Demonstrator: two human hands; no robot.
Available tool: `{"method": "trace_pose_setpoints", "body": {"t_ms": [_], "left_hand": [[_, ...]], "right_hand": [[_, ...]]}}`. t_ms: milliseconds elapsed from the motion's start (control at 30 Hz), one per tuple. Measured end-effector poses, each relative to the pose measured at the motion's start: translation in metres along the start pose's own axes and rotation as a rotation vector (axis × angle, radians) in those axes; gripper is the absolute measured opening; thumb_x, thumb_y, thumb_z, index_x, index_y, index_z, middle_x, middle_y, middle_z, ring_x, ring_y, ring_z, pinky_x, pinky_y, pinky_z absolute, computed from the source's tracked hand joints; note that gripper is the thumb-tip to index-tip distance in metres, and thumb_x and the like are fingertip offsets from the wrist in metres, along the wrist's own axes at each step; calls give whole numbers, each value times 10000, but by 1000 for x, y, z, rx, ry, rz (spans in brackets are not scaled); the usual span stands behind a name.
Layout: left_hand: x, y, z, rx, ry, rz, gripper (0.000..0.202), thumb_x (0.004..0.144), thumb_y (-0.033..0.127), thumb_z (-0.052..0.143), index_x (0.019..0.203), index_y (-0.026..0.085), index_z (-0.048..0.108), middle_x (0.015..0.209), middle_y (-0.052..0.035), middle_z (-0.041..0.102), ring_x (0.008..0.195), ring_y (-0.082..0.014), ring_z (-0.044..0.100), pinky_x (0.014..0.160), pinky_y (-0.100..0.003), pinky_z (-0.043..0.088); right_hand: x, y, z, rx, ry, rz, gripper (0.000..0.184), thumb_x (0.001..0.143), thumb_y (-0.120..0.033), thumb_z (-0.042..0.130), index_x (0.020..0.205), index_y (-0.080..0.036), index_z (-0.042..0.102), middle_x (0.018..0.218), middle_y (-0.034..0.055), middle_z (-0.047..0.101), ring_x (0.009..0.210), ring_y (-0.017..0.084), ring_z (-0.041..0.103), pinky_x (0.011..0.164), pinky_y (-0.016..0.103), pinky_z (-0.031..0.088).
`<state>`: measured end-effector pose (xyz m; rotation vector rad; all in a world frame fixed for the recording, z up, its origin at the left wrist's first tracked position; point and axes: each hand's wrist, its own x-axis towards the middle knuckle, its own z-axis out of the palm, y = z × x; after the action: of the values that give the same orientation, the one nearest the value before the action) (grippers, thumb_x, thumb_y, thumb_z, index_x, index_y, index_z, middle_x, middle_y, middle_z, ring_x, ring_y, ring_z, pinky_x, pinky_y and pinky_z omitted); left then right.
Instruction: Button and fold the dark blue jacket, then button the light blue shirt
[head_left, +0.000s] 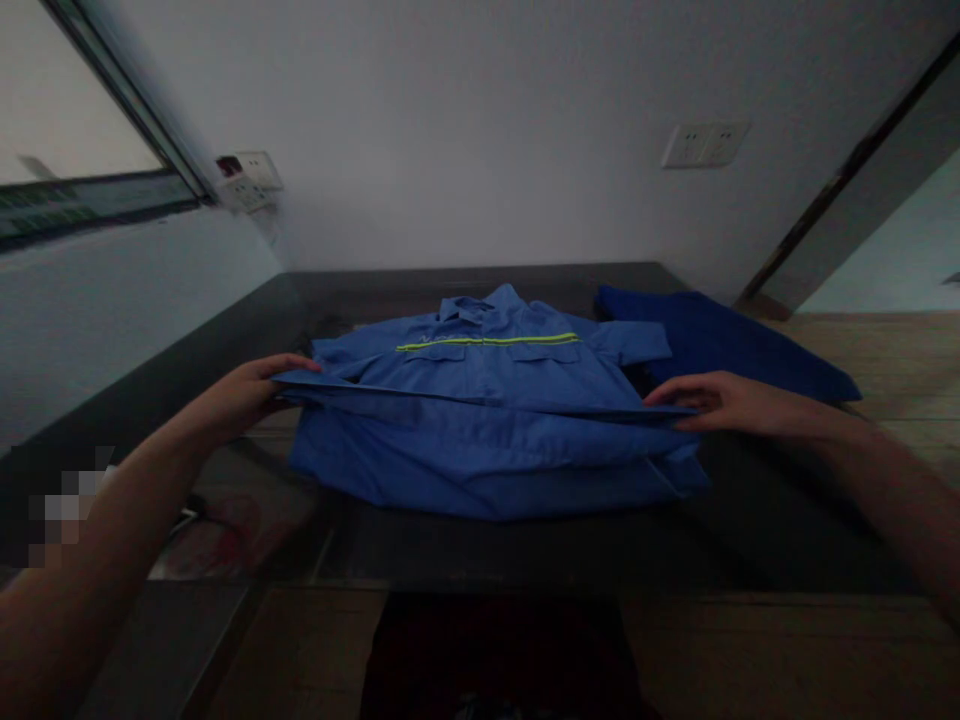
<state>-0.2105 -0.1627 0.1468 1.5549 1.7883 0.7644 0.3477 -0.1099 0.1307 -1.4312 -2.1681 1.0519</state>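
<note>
A blue work shirt [487, 420] with a yellow-green reflective stripe across the chest lies on a dark glass table [525, 550], collar toward the wall. Its lower part is folded up over the body. My left hand [251, 392] pinches the left end of the folded edge, fingers closed on the cloth. My right hand [724, 402] grips the right end of the same edge, fingers pressed together on it. The edge is lifted slightly off the shirt between both hands.
A darker blue garment [727, 340] lies at the back right of the table. Wall sockets [251, 182] sit at the left corner and a second pair [703, 145] on the back wall. A window is at the left, wooden floor at the right.
</note>
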Motion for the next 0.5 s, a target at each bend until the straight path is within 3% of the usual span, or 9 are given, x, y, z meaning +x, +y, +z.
{"method": "trace_pose_setpoints", "body": {"t_ms": [67, 267, 367, 500], "left_hand": [[3, -2, 1, -15, -44, 39, 443, 845, 339, 482, 1187, 62, 516, 1039, -41, 651, 955, -158, 611, 892, -276, 472], [0, -24, 1, 142, -133, 132, 466, 678, 373, 665, 1091, 164, 620, 1148, -77, 653, 1042, -240, 604, 905, -313, 484], [-3, -31, -1, 129, -125, 145, 467, 652, 333, 632, 1091, 175, 624, 1179, -78, 644, 1037, -249, 613, 875, -325, 503], [-8, -36, -4, 103, -46, 134, 429, 630, 343, 591, 1015, 158, 633, 1067, -90, 677, 977, -250, 630, 849, -351, 519]], "right_hand": [[5, -3, -7, 8, -43, -18, 349, 643, -342, 714, 969, -221, 712, 1007, 58, 714, 889, 250, 668, 749, 340, 544], [6, 12, -5, -118, 195, -34, 276, 692, -287, 583, 907, -176, 715, 967, 95, 724, 852, 251, 678, 772, 348, 516], [2, 21, -2, -148, 185, 50, 268, 687, -323, 578, 874, -191, 717, 857, 85, 734, 704, 250, 681, 641, 342, 531], [-9, 25, -2, -35, 187, 145, 245, 700, -386, 584, 848, -227, 696, 685, 64, 709, 531, 213, 641, 454, 285, 500]]}}
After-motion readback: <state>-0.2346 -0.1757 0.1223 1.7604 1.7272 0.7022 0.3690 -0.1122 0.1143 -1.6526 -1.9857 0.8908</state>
